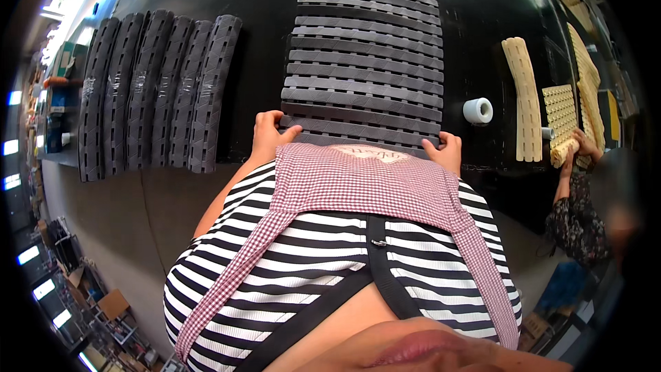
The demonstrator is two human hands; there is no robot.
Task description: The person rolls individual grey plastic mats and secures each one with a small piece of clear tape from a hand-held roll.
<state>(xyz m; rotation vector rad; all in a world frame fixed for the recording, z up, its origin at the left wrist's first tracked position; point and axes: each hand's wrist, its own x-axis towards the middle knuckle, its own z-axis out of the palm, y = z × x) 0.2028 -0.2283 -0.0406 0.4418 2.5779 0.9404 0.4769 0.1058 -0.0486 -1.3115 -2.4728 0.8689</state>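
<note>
A long dark grey slatted mat [365,69] with rows of slots lies unrolled over the black table, running away from me. My left hand [272,136] is closed on its near left corner, the thumb on top of the edge. At the near right corner my right hand [446,152] grips the mat in the same way, thumb on top. The fingertips of both hands are partly hidden by the mat. My checked apron covers the middle of the near edge.
Several dark grey rolled mats [158,89] with clear film around them lie side by side on the left. Right of the mat are a tape roll [477,111] and a beige rolled mat [525,100]. Farther right, a co-worker's hands [577,151] touch a beige mat [561,107].
</note>
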